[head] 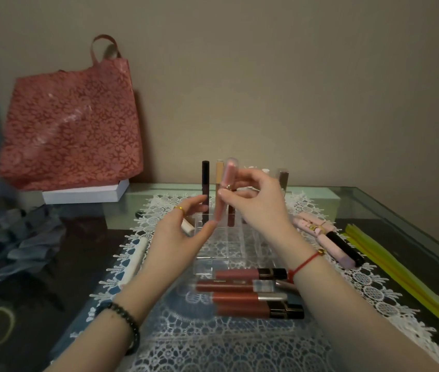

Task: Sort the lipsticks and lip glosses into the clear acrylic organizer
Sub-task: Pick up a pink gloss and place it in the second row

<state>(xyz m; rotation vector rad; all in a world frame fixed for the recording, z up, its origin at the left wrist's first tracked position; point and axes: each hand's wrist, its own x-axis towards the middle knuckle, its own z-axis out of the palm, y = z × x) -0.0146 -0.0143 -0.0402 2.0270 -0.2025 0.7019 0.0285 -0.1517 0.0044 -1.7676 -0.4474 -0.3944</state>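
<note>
My right grip (256, 208) pinches the pink lip gloss (225, 183) nearly upright; my left grip (180, 232) is wide. I'd lower it straight into 1 slot of the organizer (229, 245).

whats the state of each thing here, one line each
right hand: pinching pink lip gloss
left hand: open, holding nothing
pink lip gloss: near upright, above organizer
organizer: near cells empty, tubes standing at back
red glosses: lying flat, not yet sorted
pink bag: upright against wall
</note>
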